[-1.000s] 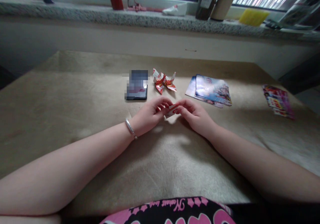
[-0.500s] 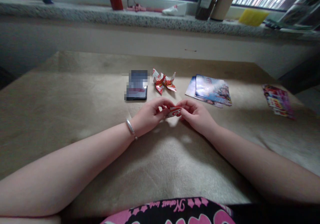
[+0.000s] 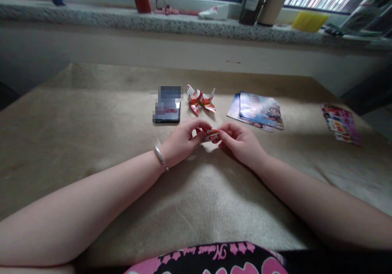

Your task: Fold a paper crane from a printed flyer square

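A small piece of folded red and white paper (image 3: 211, 135) is pinched between my two hands, just above the table. My left hand (image 3: 187, 137) grips its left end between thumb and fingers; a silver bracelet circles that wrist. On the other end, my right hand (image 3: 240, 141) is closed with thumb and forefinger on the paper. Fingers hide part of the piece, so its exact shape cannot be made out. Beyond my hands lies a folded red and white paper figure (image 3: 201, 99) with several pointed tips.
A dark phone (image 3: 168, 104), partly blurred out, lies left of the paper figure. Glossy printed sheets (image 3: 260, 110) overlap at the right, and more colourful printed papers (image 3: 340, 125) lie farther right. Behind the table (image 3: 92, 102), a stone windowsill (image 3: 101, 18) carries bottles and small items.
The fingers of my right hand have shifted slightly on the paper, and the folded piece is tilted a little differently. Everything else on the table stays in place.
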`<action>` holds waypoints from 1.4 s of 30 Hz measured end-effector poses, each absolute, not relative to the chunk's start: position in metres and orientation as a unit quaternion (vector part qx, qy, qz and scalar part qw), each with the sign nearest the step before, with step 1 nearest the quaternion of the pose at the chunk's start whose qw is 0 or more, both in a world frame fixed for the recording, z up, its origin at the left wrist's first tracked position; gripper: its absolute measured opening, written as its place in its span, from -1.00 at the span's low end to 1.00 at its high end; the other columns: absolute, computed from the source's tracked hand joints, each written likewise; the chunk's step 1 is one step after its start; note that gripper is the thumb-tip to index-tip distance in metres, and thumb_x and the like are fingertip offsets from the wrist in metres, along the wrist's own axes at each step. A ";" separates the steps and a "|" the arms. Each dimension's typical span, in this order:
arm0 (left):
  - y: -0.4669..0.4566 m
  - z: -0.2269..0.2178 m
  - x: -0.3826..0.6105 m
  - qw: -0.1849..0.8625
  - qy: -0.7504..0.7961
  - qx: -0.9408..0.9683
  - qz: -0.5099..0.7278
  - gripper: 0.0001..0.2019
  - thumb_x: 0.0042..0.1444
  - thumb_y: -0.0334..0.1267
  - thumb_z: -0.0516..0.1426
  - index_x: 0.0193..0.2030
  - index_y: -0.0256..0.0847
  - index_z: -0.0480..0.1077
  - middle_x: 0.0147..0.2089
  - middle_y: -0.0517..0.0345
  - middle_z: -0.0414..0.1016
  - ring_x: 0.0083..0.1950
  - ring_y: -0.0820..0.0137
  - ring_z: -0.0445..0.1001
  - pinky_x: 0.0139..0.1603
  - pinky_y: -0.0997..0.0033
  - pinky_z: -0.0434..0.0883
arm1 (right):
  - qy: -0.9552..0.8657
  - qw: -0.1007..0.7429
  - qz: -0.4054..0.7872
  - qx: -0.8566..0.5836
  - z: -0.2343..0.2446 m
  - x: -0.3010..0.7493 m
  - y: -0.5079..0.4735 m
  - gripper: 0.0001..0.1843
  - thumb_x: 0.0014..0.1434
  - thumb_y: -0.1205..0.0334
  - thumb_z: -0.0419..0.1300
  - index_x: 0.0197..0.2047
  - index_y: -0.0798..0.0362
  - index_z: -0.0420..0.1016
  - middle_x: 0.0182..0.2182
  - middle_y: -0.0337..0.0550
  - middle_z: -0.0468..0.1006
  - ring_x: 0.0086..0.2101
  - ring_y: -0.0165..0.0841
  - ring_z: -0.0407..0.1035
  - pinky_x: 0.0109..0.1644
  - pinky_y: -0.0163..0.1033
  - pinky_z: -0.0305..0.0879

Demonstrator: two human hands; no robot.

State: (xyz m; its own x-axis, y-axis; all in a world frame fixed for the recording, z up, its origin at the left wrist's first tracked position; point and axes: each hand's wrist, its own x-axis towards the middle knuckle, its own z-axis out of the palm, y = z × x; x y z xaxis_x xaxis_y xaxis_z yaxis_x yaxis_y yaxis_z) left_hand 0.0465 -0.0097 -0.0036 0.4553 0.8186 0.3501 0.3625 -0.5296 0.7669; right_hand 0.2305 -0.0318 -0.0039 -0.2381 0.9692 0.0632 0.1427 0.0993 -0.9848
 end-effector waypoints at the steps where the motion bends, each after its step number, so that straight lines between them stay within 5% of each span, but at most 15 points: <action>1: -0.009 -0.003 0.046 0.302 0.378 0.791 0.375 -0.90 0.16 -0.38 0.10 -0.17 -0.22 0.36 -0.23 0.15 0.43 -0.25 0.49 0.39 -0.32 0.53 0.32 | -0.610 0.419 0.497 -0.454 -0.003 0.231 -0.032 -0.74 0.11 0.02 0.20 -0.35 0.06 0.37 -0.45 -0.18 0.57 -0.44 -0.45 0.44 -0.42 -0.34 0.31; 7: -0.010 0.002 0.045 0.204 0.395 0.815 0.372 -0.95 0.09 -0.39 0.14 -0.36 -0.24 0.33 -0.35 0.19 0.36 -0.33 0.49 0.32 -0.32 0.51 0.29 | -0.588 0.437 0.516 -0.443 -0.001 0.230 -0.030 -0.69 0.05 -0.03 0.25 -0.37 0.06 0.40 -0.44 -0.17 0.59 -0.38 -0.40 0.48 -0.33 -0.29 0.38; 14: -0.013 0.005 0.043 0.323 0.393 0.793 0.336 -0.83 0.22 -0.24 0.06 -0.20 -0.26 0.42 -0.26 0.14 0.51 -0.28 0.47 0.46 -0.30 0.51 0.38 | -0.560 0.461 0.510 -0.463 -0.004 0.230 -0.026 -0.65 -0.03 -0.07 0.31 -0.40 0.05 0.44 -0.44 -0.18 0.61 -0.43 -0.43 0.47 -0.35 -0.30 0.39; 22: -0.011 0.000 0.044 0.431 0.363 0.746 0.354 -0.77 0.10 -0.20 0.18 -0.13 -0.26 0.39 -0.17 0.12 0.53 -0.20 0.44 0.51 -0.14 0.44 0.47 | -0.575 0.456 0.472 -0.488 -0.004 0.232 -0.025 -0.80 0.00 0.10 0.31 -0.32 0.01 0.61 -0.32 -0.16 0.65 -0.32 -0.37 0.49 -0.17 -0.22 0.39; 27: -0.012 -0.002 0.045 0.452 0.365 0.732 0.355 -0.76 0.07 -0.19 0.20 -0.17 -0.28 0.39 -0.20 0.10 0.52 -0.20 0.44 0.51 -0.13 0.41 0.47 | -0.607 0.455 0.461 -0.461 -0.003 0.232 -0.025 -0.89 0.02 0.16 0.29 -0.39 -0.01 0.62 -0.21 -0.16 0.63 -0.19 -0.32 0.49 -0.02 -0.17 0.36; 42: -0.011 0.000 0.044 0.408 0.373 0.763 0.335 -0.75 0.15 -0.20 0.13 -0.08 -0.28 0.46 -0.13 0.08 0.58 -0.17 0.44 0.54 -0.13 0.51 0.46 | -0.597 0.465 0.471 -0.454 -0.008 0.235 -0.022 -0.83 0.02 0.09 0.29 -0.43 0.02 0.56 -0.25 -0.15 0.60 -0.21 -0.34 0.45 0.00 -0.17 0.31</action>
State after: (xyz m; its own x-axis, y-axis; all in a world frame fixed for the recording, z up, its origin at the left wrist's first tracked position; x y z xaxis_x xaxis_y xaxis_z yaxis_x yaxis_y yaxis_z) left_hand 0.0437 -0.0109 -0.0002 0.4969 0.8429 0.2064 0.2966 -0.3885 0.8724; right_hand 0.2348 -0.0222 -0.0079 -0.1549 0.9796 0.1282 0.1031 0.1451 -0.9840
